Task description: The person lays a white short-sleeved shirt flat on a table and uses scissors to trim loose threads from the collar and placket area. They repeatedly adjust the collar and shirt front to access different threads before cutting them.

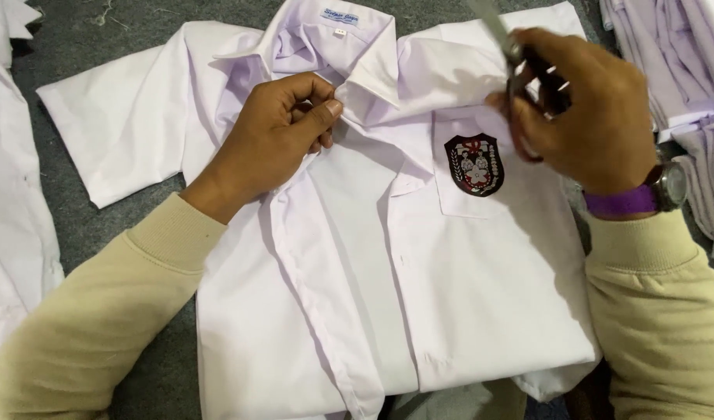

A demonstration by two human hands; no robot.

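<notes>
In the head view, the left hand point(275, 132) is pinching the placket of a white short-sleeved shirt point(357, 272) just below its collar point(372, 78). The shirt is lying flat on a grey surface point(69, 218). The right hand point(582, 117) is gripping metal scissors point(506, 43) above the badged chest pocket point(481, 171).

The white shirt point(388, 257) covers most of the grey surface point(69, 225). Bare grey strips lie open beside its left sleeve and along the top edge. A stack of folded white garments point(684, 70) closes off the right side, and another white garment point(7, 194) blocks the far left edge.
</notes>
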